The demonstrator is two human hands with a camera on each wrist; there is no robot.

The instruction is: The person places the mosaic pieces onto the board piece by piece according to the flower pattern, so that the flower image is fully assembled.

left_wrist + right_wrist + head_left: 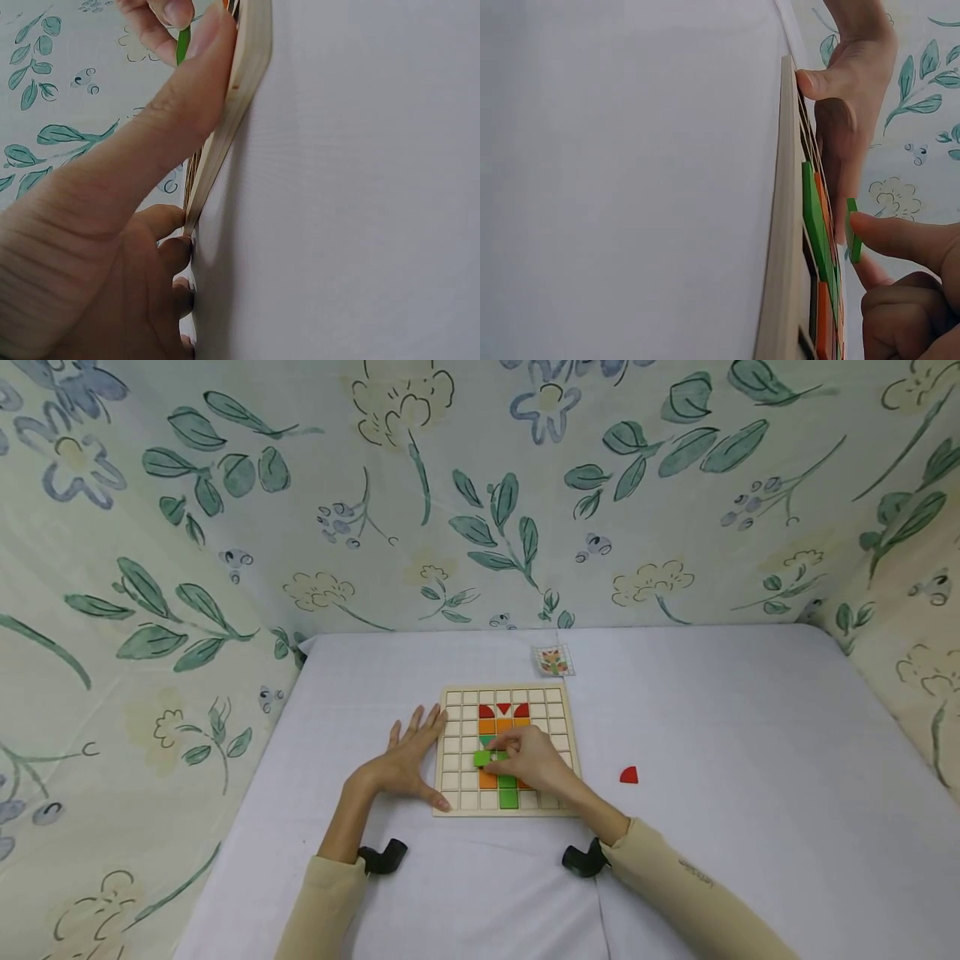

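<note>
A square wooden grid board (457,735) lies on the white cloth. Red, orange and green tiles fill several of its middle cells; my right hand covers part of them. Between the thumb and finger of my right hand (531,760) is pinched a light-green square tile (482,759), over the middle of the board. In the right wrist view this green tile (853,244) is held on edge, apart from the board. My left hand (405,764) spreads its fingers along the board's left side, fingertips and thumb touching the frame, as the left wrist view also shows.
A red quarter-round tile (629,775) lies on the cloth to the right of the board. Behind the board is a small card (553,660) with a coloured grid pattern. Floral fabric (502,568) hangs behind the table and at its sides.
</note>
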